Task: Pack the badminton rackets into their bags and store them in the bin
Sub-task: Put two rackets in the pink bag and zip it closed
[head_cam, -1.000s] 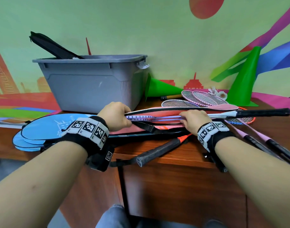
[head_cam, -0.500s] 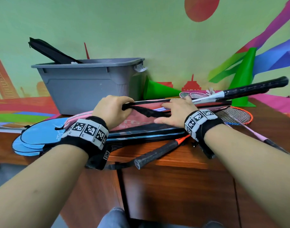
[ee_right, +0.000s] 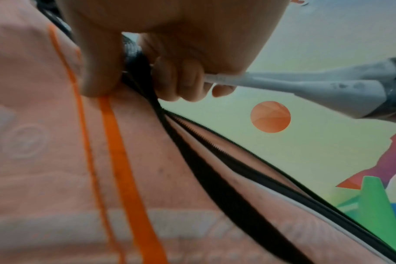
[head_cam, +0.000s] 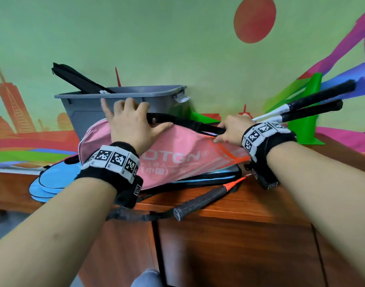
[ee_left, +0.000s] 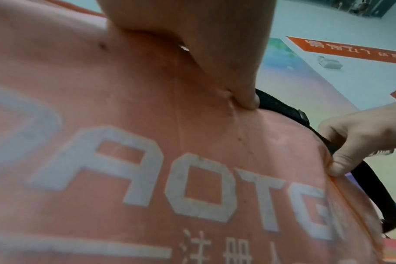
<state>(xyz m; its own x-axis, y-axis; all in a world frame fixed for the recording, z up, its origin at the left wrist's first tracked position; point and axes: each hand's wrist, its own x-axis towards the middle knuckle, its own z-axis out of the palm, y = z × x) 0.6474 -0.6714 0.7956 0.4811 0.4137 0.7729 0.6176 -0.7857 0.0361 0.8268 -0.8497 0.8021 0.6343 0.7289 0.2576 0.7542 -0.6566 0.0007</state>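
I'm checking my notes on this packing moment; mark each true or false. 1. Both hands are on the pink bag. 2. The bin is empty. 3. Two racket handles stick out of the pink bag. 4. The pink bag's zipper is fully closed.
1. True: the left hand and right hand grip the pink bag.
2. False: a black bag juts out of the grey bin.
3. True: two racket handles protrude.
4. False: the zipper gapes open.
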